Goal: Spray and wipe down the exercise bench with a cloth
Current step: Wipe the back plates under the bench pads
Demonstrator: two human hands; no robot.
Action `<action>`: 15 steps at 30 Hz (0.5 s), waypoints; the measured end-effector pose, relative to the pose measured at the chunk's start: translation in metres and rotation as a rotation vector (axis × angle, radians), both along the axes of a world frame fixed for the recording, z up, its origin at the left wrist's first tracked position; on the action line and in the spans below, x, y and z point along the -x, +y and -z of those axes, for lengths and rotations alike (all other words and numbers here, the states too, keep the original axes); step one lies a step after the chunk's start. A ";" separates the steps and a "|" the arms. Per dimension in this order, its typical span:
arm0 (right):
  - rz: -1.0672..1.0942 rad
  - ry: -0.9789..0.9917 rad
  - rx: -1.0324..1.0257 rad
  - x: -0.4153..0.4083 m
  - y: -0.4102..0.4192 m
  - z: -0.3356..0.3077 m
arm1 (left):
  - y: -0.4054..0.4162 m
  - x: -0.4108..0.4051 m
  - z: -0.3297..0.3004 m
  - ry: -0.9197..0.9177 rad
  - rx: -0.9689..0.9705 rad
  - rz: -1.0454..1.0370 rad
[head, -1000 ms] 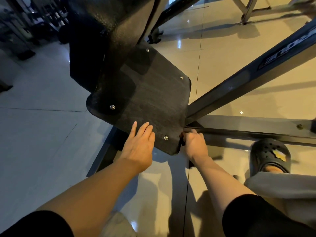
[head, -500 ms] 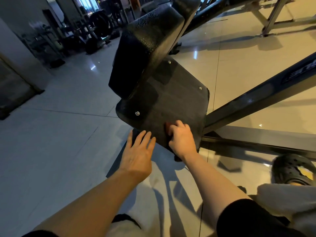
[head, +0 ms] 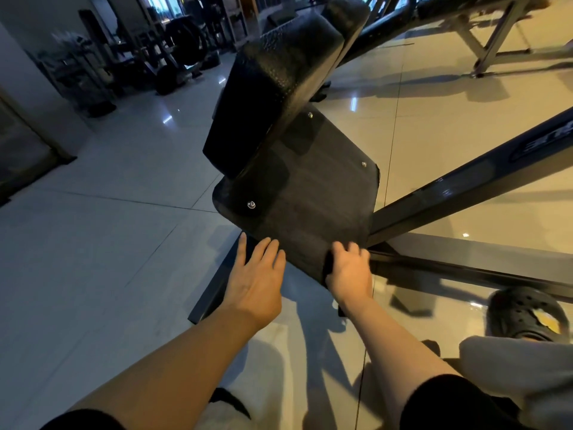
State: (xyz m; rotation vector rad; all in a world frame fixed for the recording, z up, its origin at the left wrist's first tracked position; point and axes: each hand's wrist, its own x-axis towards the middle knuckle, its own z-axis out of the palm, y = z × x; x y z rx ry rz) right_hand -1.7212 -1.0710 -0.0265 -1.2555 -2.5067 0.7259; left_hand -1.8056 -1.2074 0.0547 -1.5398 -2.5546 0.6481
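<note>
The exercise bench shows its black textured pad [head: 279,88] rising above a flat dark board [head: 310,197] with bolts at the corners. My right hand [head: 350,271] lies on the board's lower corner, fingers curled over a small dark cloth [head: 328,263] pressed against the surface. Only an edge of the cloth shows beside my fingers. My left hand [head: 257,280] is flat with straight fingers at the board's lower left edge, its fingertips just reaching the edge. No spray bottle is in view.
A dark frame bar [head: 465,187] slants up to the right from the board, and a floor bar [head: 214,283] runs under my left hand. My dark clog [head: 524,315] stands on glossy tiles at the right. Weight machines [head: 139,57] crowd the far left; another frame [head: 490,35] stands top right.
My right hand slid with the cloth from the board's right corner onto the board, then back down to its lower corner. My left hand stayed by the edge. The view rose.
</note>
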 end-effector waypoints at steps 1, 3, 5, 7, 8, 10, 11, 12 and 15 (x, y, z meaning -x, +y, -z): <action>0.079 -0.012 0.056 -0.006 0.004 0.002 | 0.001 -0.002 0.000 -0.004 0.006 0.008; 0.111 0.082 0.013 -0.002 0.004 -0.003 | 0.002 -0.004 0.002 -0.010 0.018 0.025; -0.047 0.242 -0.096 0.013 -0.005 -0.013 | 0.003 -0.006 0.004 -0.018 0.024 0.034; -0.199 0.338 -0.119 0.024 -0.015 -0.020 | 0.005 -0.007 0.005 -0.027 0.020 0.037; -0.217 0.341 -0.114 0.026 -0.018 -0.018 | 0.006 -0.007 0.006 -0.029 0.022 0.035; -0.144 0.297 -0.076 0.022 -0.012 -0.005 | 0.010 -0.007 0.006 -0.024 0.049 0.032; -0.069 0.262 -0.038 0.016 -0.005 0.004 | 0.012 -0.006 0.007 -0.023 0.061 0.033; 0.018 0.234 0.024 0.009 0.003 0.012 | 0.014 -0.006 0.008 -0.025 0.070 0.033; 0.166 0.218 0.222 -0.003 0.025 0.028 | 0.020 -0.007 0.013 -0.035 0.111 0.026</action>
